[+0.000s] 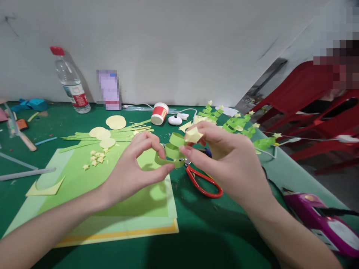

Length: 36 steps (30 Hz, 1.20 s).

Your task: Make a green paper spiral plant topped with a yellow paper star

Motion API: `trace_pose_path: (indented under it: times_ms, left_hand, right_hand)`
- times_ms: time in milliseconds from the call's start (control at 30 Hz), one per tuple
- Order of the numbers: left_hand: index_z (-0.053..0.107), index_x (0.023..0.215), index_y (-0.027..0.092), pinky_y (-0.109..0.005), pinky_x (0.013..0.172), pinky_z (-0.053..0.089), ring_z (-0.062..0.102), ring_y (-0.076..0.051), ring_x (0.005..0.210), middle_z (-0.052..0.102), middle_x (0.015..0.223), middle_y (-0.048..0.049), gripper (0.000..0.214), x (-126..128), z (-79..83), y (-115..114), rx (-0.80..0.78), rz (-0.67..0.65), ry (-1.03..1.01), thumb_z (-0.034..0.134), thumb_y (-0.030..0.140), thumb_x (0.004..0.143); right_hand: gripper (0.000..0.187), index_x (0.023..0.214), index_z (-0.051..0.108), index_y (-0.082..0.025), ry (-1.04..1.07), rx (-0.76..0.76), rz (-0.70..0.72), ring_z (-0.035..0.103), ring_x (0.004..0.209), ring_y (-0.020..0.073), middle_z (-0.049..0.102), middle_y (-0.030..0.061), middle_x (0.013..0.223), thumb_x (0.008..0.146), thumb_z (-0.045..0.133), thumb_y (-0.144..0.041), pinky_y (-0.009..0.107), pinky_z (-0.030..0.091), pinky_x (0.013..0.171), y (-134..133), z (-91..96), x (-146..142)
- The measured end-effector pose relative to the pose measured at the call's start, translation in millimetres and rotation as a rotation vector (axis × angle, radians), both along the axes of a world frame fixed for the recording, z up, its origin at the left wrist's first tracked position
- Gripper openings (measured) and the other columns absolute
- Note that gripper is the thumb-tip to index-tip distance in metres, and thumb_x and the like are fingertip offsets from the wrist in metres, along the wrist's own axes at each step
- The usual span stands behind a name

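My left hand [137, 168] pinches the lower end of a looped green paper strip piece [171, 151] between thumb and forefinger. My right hand [224, 157] grips the same piece from the right, and a small pale yellow paper star [193, 134] sits at its upper fingertips on top of the loops. Both hands hover over the right edge of a stack of green and yellow paper sheets [112, 194]. Red-handled scissors [203, 183] lie just under my right hand.
Green table [210, 231] with cut green strips and yellow paper circles [116, 122], small yellow stars [97, 157], a water bottle [70, 80], a red paper cup [159, 113], finished green paper trees [238, 125], a purple glue gun [319, 220] at right, red chairs [308, 97] beyond.
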<state>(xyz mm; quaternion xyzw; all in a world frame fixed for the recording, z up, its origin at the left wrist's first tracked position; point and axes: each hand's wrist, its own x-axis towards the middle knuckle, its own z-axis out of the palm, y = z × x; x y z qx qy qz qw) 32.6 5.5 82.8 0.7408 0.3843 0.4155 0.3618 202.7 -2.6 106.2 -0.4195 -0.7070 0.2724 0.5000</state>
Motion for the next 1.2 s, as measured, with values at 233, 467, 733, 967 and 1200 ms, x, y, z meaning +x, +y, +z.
trace_pose_path:
  times_ms: [233, 467, 733, 967, 1200]
  left_hand:
    - [0.047, 0.078, 0.022, -0.032, 0.080, 0.035, 0.045, -0.016, 0.088, 0.047, 0.085, 0.0014, 0.024, 0, -2.3, -1, 0.082, 0.041, 0.010, 0.069, 0.026, 0.072]
    - [0.044, 0.077, 0.021, -0.031, 0.077, 0.036, 0.046, -0.015, 0.085, 0.047, 0.084, 0.0010, 0.025, 3, -6.4, 1, 0.062, 0.059, -0.017, 0.068, 0.028, 0.073]
    - [0.045, 0.076, 0.021, -0.032, 0.077, 0.036, 0.046, -0.015, 0.084, 0.046, 0.083, 0.0014, 0.026, 2, -5.1, 1, 0.031, 0.051, -0.039, 0.069, 0.028, 0.072]
    - [0.045, 0.076, 0.021, -0.031, 0.076, 0.036, 0.045, -0.015, 0.082, 0.046, 0.082, 0.0016, 0.026, 2, -4.7, 1, 0.022, 0.054, -0.028, 0.069, 0.029, 0.072]
    - [0.050, 0.096, 0.026, -0.036, 0.080, 0.043, 0.047, -0.018, 0.084, 0.050, 0.091, -0.0011, 0.050, -4, -5.2, 1, 0.379, 0.097, 0.065, 0.075, 0.049, 0.060]
  right_hand:
    - [0.013, 0.064, 0.050, -0.017, -0.006, 0.019, -0.018, 0.046, 0.071, 0.0095, 0.050, -0.0019, 0.068, 0.073, 0.058, -0.011, 0.025, 0.039, 0.066, 0, -1.5, -3]
    - [0.012, 0.066, 0.052, -0.018, -0.009, 0.028, -0.006, 0.046, 0.073, 0.0086, 0.050, -0.0027, 0.068, 0.073, 0.058, -0.012, 0.022, 0.040, 0.068, -2, -2.8, -6]
    - [0.013, 0.066, 0.052, -0.019, 0.002, 0.034, 0.000, 0.047, 0.075, 0.0080, 0.053, -0.0033, 0.072, 0.073, 0.058, -0.010, 0.020, 0.040, 0.068, -5, -1.7, -2]
    - [0.013, 0.066, 0.052, -0.019, -0.024, 0.045, -0.002, 0.046, 0.075, 0.0082, 0.053, -0.0035, 0.071, 0.073, 0.058, -0.010, 0.021, 0.039, 0.067, -6, -1.3, -4]
    - [0.013, 0.064, 0.050, -0.019, 0.022, -0.051, -0.089, 0.042, 0.063, 0.0082, 0.049, -0.0038, 0.066, 0.075, 0.057, -0.016, 0.024, 0.034, 0.058, 4, -1.6, 0]
